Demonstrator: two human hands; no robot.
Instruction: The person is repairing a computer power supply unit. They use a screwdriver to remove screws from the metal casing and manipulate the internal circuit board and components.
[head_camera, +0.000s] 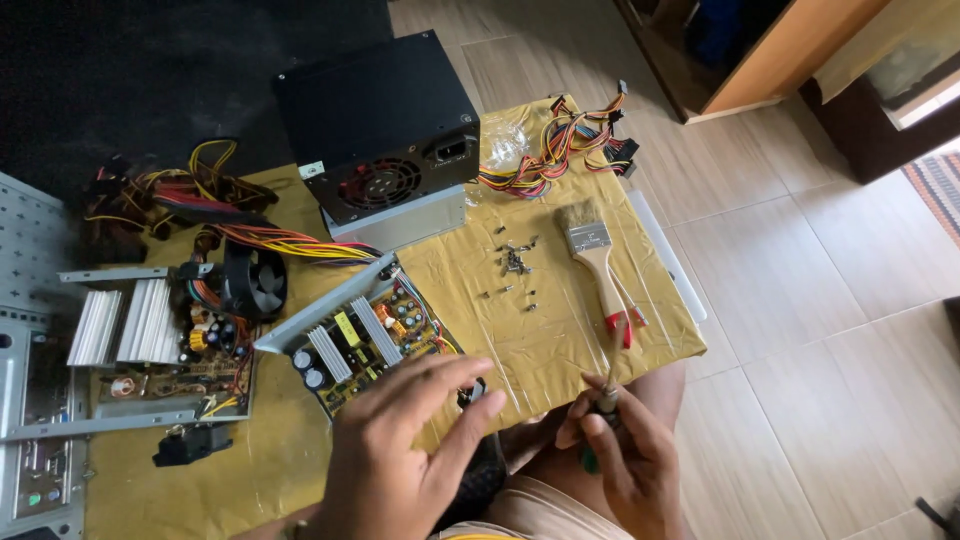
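Observation:
My left hand (400, 450) hovers with fingers spread over the near edge of an opened power supply board (365, 340) with heat sinks and capacitors; a small dark part (474, 393) shows by its fingertips, and I cannot tell if the hand holds it. My right hand (625, 455) is closed around a screwdriver (607, 400) with a dark and green handle, shaft pointing up toward the mat. Several loose screws (515, 265) lie on the yellow mat (560, 340) ahead of both hands.
A closed black power supply (385, 130) with a fan grille stands at the back, coloured cable bundles (570, 140) beside it. A wooden-handled paintbrush (597, 270) lies to the right. Another opened unit (160, 340) with a black fan (255, 283) sits left, by a grey metal case (30, 400).

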